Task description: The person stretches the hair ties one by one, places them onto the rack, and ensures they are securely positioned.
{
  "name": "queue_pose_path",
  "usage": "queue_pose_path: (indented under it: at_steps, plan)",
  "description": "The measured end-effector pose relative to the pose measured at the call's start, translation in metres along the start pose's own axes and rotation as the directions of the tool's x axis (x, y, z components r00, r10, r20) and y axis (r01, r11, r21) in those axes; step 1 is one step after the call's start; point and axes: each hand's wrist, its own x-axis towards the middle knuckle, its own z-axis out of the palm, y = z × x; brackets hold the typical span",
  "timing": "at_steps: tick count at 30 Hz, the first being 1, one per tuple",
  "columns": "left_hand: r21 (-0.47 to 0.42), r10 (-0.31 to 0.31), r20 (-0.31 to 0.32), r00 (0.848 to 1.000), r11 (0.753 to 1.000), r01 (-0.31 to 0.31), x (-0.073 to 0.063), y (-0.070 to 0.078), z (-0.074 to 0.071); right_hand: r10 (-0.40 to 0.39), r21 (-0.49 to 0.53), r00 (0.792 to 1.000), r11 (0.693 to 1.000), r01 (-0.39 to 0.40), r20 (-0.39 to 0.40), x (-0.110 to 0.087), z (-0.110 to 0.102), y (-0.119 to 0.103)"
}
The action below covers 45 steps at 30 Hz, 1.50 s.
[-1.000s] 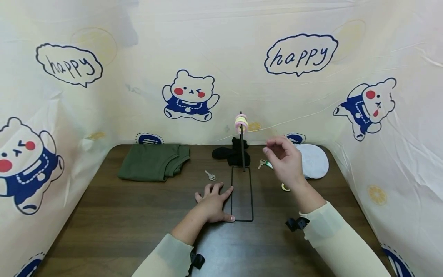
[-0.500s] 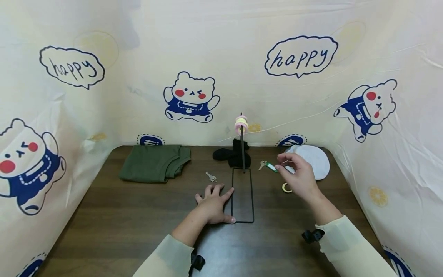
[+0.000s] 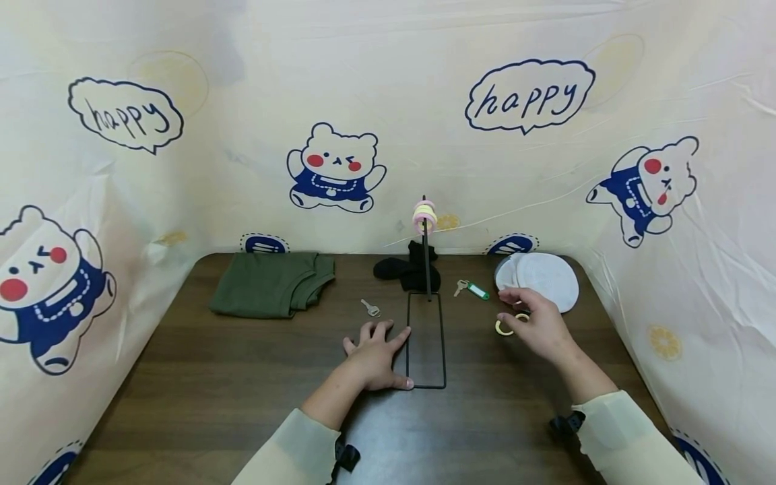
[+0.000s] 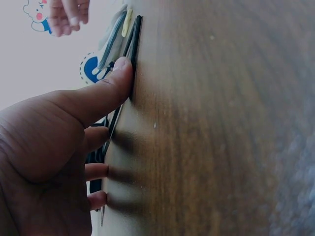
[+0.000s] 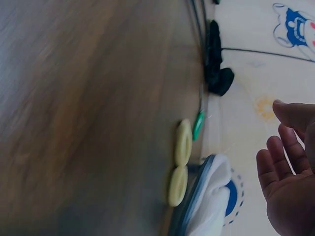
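A black wire stand has a rectangular base (image 3: 444, 343) flat on the table and a thin post (image 3: 427, 269) rising at its far end. Several pink and yellow rings (image 3: 425, 214) sit near the top of that post. My left hand (image 3: 372, 360) lies with fingers spread at the base's left side, thumb and index finger touching the wire. Over to the right, my right hand (image 3: 539, 327) hovers with thumb and fingers apart, nothing between them. Just by its thumb in the head view are two pale yellow rings (image 5: 183, 142), which lie side by side in the right wrist view.
A folded green cloth (image 3: 261, 286) lies at the back left, with a loose key (image 3: 370, 308) nearer the base. Black socks (image 3: 415, 269) lie behind the post. Right of it are a key with a green tag (image 3: 478, 291) and a white round cloth item (image 3: 548, 279).
My right hand has come down from beside the post and moved right, toward the yellow rings, uncovering the green key tag. My left hand stays on the base.
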Motion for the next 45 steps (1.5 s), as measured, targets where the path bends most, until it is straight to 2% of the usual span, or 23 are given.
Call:
queue_pose_path:
  at_steps: [6, 13, 19, 33, 40, 45]
  plan:
    - [0.004, 0.004, -0.003, 1.0, 1.0, -0.004, 0.001, 0.0, 0.0, 0.083, -0.094, 0.992, 0.993, -0.074, 0.092, -0.006, -0.006, 0.021]
    - [-0.009, 0.002, -0.003, 1.0, 1.0, -0.002, 0.0, 0.001, 0.0, 0.092, -0.208, 0.984, 0.976, -0.059, 0.153, -0.012, -0.011, 0.041]
    - [-0.005, -0.001, 0.0, 1.0, 1.0, 0.001, -0.001, 0.001, -0.001, 0.185, -0.26, 0.96, 0.957, -0.127, 0.211, -0.011, -0.016, 0.054]
    - [0.004, 0.001, -0.004, 1.0, 1.0, -0.001, 0.001, -0.001, 0.001, 0.262, -0.303, 0.931, 0.936, -0.18, 0.256, -0.008, -0.018, 0.059]
    - [0.005, -0.002, 0.0, 1.0, 1.0, 0.002, 0.001, 0.0, 0.001, 0.276, -0.28, 0.922, 0.939, -0.199, 0.272, -0.009, -0.018, 0.06]
    - [0.008, -0.001, 0.004, 1.0, 1.0, 0.001, 0.0, 0.0, 0.0, 0.316, -0.274, 0.903, 0.932, -0.238, 0.292, -0.01, -0.018, 0.059]
